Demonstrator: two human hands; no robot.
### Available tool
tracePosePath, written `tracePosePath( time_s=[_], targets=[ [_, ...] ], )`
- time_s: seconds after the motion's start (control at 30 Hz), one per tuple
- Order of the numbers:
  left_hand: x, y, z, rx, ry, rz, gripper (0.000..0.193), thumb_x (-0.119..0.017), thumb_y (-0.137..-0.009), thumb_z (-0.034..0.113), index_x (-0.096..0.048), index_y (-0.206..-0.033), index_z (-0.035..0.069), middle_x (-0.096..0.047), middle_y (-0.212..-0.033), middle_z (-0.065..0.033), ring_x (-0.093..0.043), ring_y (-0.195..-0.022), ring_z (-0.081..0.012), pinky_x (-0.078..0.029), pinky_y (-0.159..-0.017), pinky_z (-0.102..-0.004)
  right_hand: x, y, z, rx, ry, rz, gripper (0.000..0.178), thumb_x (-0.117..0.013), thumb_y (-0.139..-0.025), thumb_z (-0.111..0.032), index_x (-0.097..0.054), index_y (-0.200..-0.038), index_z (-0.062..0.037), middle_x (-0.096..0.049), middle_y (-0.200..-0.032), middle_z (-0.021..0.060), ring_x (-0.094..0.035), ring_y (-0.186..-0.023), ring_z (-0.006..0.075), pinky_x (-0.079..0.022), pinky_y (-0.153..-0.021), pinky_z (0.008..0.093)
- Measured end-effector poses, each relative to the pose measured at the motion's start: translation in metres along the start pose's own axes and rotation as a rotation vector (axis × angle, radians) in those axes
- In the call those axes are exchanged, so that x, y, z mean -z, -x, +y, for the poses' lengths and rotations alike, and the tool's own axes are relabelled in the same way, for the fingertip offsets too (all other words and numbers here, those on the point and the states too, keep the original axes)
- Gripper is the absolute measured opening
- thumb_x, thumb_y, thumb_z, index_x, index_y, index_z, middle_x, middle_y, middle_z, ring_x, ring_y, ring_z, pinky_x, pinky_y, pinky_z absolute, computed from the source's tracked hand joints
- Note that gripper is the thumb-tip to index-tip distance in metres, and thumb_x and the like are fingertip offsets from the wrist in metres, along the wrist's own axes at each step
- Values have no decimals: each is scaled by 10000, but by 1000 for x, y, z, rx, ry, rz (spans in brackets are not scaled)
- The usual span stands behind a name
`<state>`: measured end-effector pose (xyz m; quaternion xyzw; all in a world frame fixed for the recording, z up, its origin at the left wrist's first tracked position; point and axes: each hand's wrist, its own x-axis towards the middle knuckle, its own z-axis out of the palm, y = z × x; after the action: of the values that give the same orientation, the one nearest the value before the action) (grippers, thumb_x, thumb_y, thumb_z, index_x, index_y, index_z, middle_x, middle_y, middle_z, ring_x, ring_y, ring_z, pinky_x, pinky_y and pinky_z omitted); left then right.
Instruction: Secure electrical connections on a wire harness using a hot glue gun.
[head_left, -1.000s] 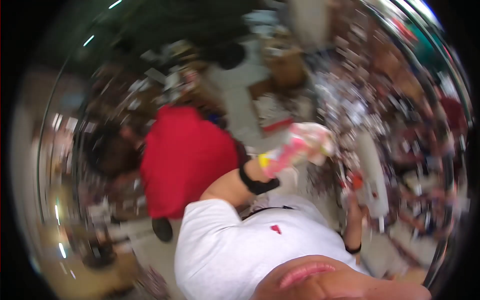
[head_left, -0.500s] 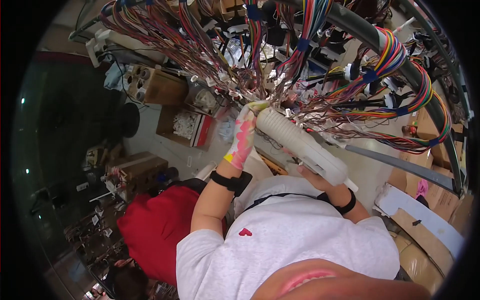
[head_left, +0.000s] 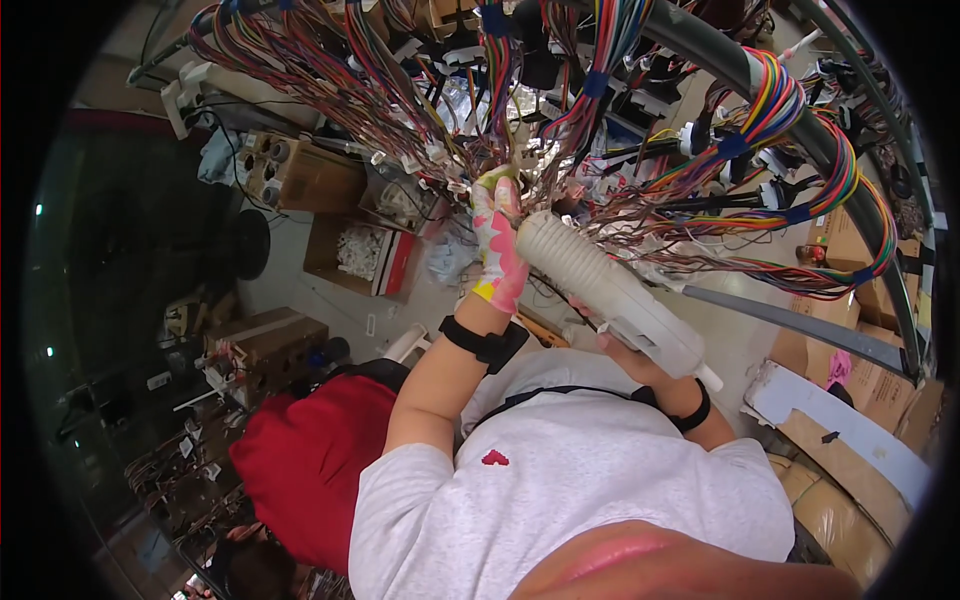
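A bulky off-white glue gun [head_left: 615, 295] with a ribbed front end points away from me toward the wires. A pale stick juts from its rear. My right hand [head_left: 628, 357], mostly hidden beneath the gun, is closed round it. Beside the gun's front end, my left hand [head_left: 500, 225], in a pink and white patterned glove with yellowish-green fingertips, is closed at the bunched thin wires [head_left: 545, 185]. Its fingertips pinch among the wire ends; the exact piece between them is hard to make out. Small white connectors [head_left: 435, 152] hang on the wires nearby.
Multicoloured wire bundles [head_left: 770, 115] are tied with blue tape along a dark curved frame bar [head_left: 705, 42]. At left stand a carton of rolls [head_left: 320, 175] and a box of white parts [head_left: 360, 250]. Cardboard [head_left: 835, 440] lies at right; a red cloth [head_left: 315, 465] is beside me.
My gloved left hand has shifted slightly, its wrist swinging right and closer to the glue gun. The view has moved a little; the right hand keeps its hold.
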<state>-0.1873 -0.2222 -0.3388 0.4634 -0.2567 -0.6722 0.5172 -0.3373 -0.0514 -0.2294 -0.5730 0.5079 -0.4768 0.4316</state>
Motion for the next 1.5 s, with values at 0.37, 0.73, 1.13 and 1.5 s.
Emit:
tracePosePath(
  time_s=[0.37,0.73,1.13,1.5],
  targets=[
    [-33,16,34,-528,-657,89,339,-508,-974,203,-435,-1271,57,-553,-1072,-77,-528,-942,-146,-446,-832,-290,-2,-51,-49,154,-134,-68,515,-665,-853,-185,-492,-1299,7,-497,-1354,181,-492,-1247,235,-381,-1034,365],
    [16,9,22,-548,-654,-313,427,-423,-998,324,-478,-1298,25,-469,-1296,-255,-477,-1172,-406,-411,-963,-468,-30,-108,-7,525,177,-73,373,-666,-825,-195,-624,-1176,-76,-456,-1409,151,-279,-1378,407,-212,-1126,525],
    [14,20,43,-339,-224,-267,288,-480,-997,267,-523,-1223,94,-614,-1052,-47,-599,-940,-135,-488,-819,-289,-39,-110,-27,433,160,-58,399,-704,-787,-203,-631,-1163,-93,-555,-1317,97,-430,-1298,282,-204,-1142,495],
    [-19,22,84,-169,-384,-154,388,-663,-900,203,-501,-1216,47,-601,-832,-47,-530,-610,-85,-416,-487,-252,-43,-107,-20,401,48,-127,371,-706,-761,-119,-659,-1128,-123,-557,-1304,40,-332,-1329,315,-302,-1093,423]
  ],
)
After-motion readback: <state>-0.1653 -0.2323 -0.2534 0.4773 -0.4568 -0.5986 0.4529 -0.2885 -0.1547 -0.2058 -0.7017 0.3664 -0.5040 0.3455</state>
